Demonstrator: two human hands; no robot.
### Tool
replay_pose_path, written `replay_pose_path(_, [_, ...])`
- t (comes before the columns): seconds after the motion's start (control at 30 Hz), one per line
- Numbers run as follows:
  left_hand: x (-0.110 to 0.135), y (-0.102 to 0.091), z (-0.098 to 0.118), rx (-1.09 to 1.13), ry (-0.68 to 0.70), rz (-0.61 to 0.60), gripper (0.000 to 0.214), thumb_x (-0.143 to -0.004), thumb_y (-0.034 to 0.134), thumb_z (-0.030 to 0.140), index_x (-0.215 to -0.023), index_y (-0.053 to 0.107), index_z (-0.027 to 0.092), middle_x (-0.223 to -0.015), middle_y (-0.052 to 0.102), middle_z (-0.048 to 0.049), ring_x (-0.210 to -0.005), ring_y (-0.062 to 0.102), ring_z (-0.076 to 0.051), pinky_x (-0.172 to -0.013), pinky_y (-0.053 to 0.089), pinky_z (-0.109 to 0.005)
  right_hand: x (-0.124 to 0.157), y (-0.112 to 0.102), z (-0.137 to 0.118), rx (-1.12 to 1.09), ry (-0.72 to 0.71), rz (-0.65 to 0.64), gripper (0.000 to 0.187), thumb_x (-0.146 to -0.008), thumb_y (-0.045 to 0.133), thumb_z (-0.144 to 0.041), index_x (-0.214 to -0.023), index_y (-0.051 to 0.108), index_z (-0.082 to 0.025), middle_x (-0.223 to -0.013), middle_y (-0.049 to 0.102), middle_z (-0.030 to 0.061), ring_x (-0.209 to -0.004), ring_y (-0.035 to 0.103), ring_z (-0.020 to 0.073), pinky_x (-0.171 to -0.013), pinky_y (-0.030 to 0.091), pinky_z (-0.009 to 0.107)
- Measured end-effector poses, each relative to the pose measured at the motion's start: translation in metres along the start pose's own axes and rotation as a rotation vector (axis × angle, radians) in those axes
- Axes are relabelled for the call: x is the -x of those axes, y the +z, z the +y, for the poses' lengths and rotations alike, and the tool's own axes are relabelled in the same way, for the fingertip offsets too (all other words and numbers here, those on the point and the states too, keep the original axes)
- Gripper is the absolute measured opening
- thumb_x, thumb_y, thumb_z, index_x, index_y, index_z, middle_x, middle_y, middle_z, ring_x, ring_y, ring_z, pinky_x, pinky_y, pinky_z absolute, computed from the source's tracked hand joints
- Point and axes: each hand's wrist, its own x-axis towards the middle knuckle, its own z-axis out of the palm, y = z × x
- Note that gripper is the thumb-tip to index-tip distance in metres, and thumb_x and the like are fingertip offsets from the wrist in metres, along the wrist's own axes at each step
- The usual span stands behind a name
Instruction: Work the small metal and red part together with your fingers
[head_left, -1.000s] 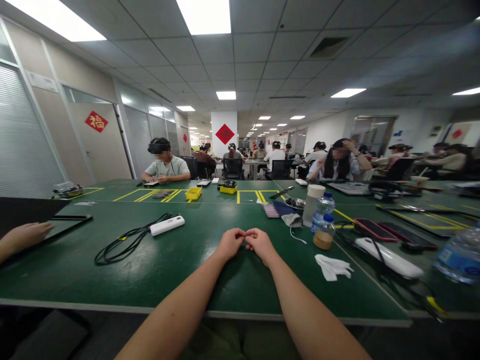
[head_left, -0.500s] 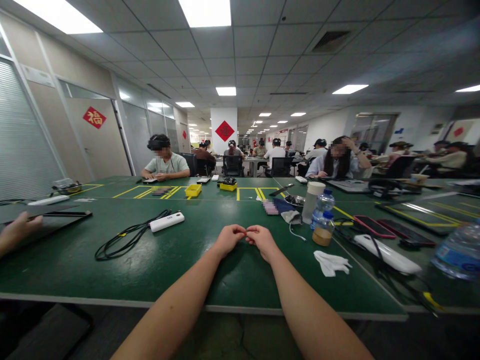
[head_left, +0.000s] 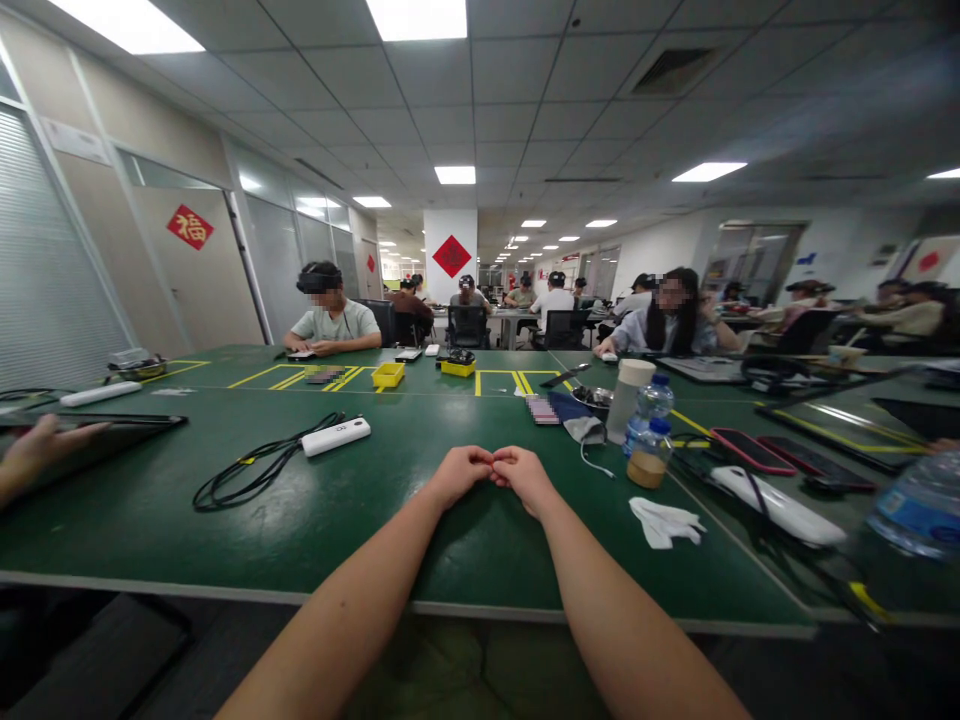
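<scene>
Just above the green table [head_left: 420, 550], my left hand [head_left: 461, 475] and my right hand [head_left: 525, 477] meet at the fingertips. Thumb and forefinger of each are pinched together. Whatever lies between them is too small and too covered by the fingers to name. To the right of my right hand lies a crumpled white tissue [head_left: 666, 521]. A bottle with brown liquid [head_left: 649, 462] stands behind it. On the left, a white power bank [head_left: 336, 437] rests beside a coiled black cable [head_left: 251, 475].
Two yellow trays [head_left: 388, 376] sit farther back. A white tumbler [head_left: 630, 400], another plastic bottle [head_left: 654, 395] and a metal bowl [head_left: 592, 397] stand at right. Phones [head_left: 752, 451] and a white device [head_left: 780, 507] lie beyond. A neighbour's hand [head_left: 45, 452] holds a dark panel at left.
My fingertips have drawn closer together; the small reddish spot between them is now less visible. The person across at right has lowered a raised hand from the head. The view has shifted slightly.
</scene>
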Motion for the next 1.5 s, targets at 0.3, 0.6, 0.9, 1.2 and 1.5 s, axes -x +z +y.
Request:
replay_pose_path(0.3, [-0.002,0.001,0.0,0.046,-0.054,0.055,0.018,-0.073,0.06,0.014,-0.088,0.069,0.012,-0.071,0.068,-0.0023,-0.056,0.057,-0.01,-0.058,0.047,-0.022,0.0,-0.002,-0.002,-0.012,0.025,0.019,0.016,-0.073,0.061,-0.006,-0.087,0.06,-0.014,-0.066,0.069,0.0034,-0.057,0.065,0.0117,-0.05,0.049,0.018])
replay_pose_path(0.6, [-0.004,-0.002,-0.003,0.114,-0.055,0.06,0.024,-0.069,0.065,0.01,-0.092,0.071,0.012,-0.081,0.071,-0.0046,-0.068,0.06,-0.011,-0.065,0.047,-0.022,-0.007,-0.005,0.005,-0.041,0.032,0.037,0.019,-0.071,0.064,-0.006,-0.088,0.062,-0.015,-0.072,0.069,0.0041,-0.059,0.065,0.0118,-0.048,0.049,0.018])
replay_pose_path(0.9, [-0.003,-0.002,-0.004,0.271,-0.083,0.077,0.016,-0.068,0.069,0.014,-0.083,0.07,0.011,-0.073,0.069,-0.0046,-0.065,0.062,-0.012,-0.068,0.05,-0.025,-0.002,-0.005,-0.001,-0.055,0.053,0.053,0.018,-0.071,0.062,-0.006,-0.087,0.061,-0.014,-0.075,0.07,0.0052,-0.057,0.065,0.0112,-0.047,0.048,0.018])
replay_pose_path(1.2, [-0.002,-0.002,0.0,0.448,-0.16,0.05,0.014,-0.075,0.064,0.019,-0.081,0.071,0.009,-0.075,0.071,-0.0075,-0.068,0.065,-0.013,-0.08,0.053,-0.03,-0.001,-0.006,-0.004,-0.111,0.13,0.046,0.014,-0.077,0.055,-0.01,-0.089,0.06,-0.015,-0.077,0.071,0.0074,-0.061,0.069,0.0137,-0.051,0.052,0.02])
replay_pose_path(1.5, [-0.003,-0.002,-0.002,0.511,-0.191,0.058,0.013,-0.073,0.061,0.008,-0.081,0.072,0.009,-0.078,0.072,-0.0087,-0.074,0.068,-0.015,-0.085,0.053,-0.032,0.003,-0.005,-0.011,-0.127,0.159,0.052,0.013,-0.078,0.054,-0.009,-0.088,0.059,-0.015,-0.075,0.071,0.0076,-0.062,0.07,0.0143,-0.054,0.053,0.021])
